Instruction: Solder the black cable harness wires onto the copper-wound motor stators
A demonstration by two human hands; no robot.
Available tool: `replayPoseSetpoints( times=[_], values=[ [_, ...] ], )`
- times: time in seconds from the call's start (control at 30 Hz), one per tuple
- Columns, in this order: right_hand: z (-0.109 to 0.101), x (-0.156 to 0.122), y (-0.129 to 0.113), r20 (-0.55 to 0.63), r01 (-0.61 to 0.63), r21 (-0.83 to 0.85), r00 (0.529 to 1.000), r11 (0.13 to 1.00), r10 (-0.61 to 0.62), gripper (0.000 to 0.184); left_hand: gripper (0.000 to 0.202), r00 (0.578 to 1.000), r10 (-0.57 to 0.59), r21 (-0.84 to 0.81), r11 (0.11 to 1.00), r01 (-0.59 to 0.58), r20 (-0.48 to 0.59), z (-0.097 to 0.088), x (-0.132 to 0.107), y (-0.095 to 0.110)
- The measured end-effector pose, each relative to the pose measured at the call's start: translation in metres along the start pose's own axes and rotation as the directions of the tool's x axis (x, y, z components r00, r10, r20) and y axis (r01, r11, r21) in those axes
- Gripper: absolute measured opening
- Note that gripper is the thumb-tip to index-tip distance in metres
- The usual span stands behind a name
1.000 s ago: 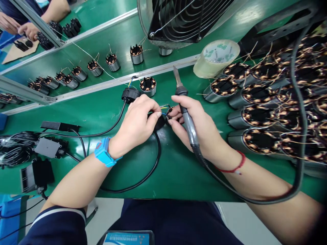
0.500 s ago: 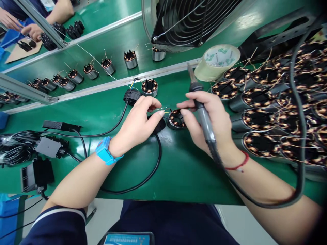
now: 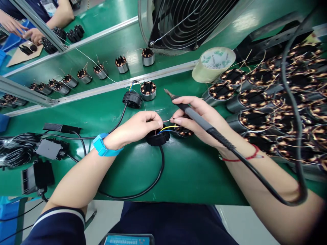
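Observation:
My right hand (image 3: 204, 119) is closed around a soldering iron (image 3: 195, 117), its tip pointing up and left. Its thumb and a finger also pinch the end of a thin reddish wire (image 3: 166, 120). At that wire's other end, my left hand (image 3: 136, 127) is closed in a pinch; a thin silvery strand (image 3: 160, 110) sticks out beside it. Below my left fingers lies a black round cap (image 3: 158, 139) with a black cable (image 3: 161, 166). A yellow wire (image 3: 167, 127) and a blue wire run from it to a copper-wound stator (image 3: 185, 132), partly hidden by my right hand.
Another corded cap (image 3: 132, 99) and stator (image 3: 148, 91) stand behind. Many stators (image 3: 255, 119) crowd the right, near a tape roll (image 3: 214, 63) and a fan (image 3: 189, 23). Cables and black boxes (image 3: 38, 175) lie left. A co-worker's hands (image 3: 33, 34) are at upper left.
The soldering iron has tilted left and its tip has come down. Both hands have closed in on the reddish wire. The cap's yellow and blue wires now show plainly.

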State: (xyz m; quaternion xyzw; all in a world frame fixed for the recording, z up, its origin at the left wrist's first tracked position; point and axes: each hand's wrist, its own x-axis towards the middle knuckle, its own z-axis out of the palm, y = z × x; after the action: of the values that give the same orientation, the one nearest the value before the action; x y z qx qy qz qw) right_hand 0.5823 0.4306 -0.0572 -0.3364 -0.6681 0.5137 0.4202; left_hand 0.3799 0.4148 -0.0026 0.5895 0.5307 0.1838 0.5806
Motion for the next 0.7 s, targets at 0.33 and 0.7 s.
replayPoseSetpoints(
  times=[0.33, 0.7],
  values=[
    [-0.005, -0.002, -0.014, 0.147, 0.042, -0.055, 0.989, 0.998, -0.033, 0.03, 0.02, 0.946, 0.316, 0.152, 0.941, -0.302, -0.074, 0.003, -0.007, 0.001],
    [0.007, -0.002, -0.015, 0.012, 0.092, -0.076, 0.996, 0.993, -0.091, 0.04, 0.019, 0.947, 0.301, 0.224, 0.936, -0.27, -0.116, 0.001, 0.0, -0.004]
  ],
)
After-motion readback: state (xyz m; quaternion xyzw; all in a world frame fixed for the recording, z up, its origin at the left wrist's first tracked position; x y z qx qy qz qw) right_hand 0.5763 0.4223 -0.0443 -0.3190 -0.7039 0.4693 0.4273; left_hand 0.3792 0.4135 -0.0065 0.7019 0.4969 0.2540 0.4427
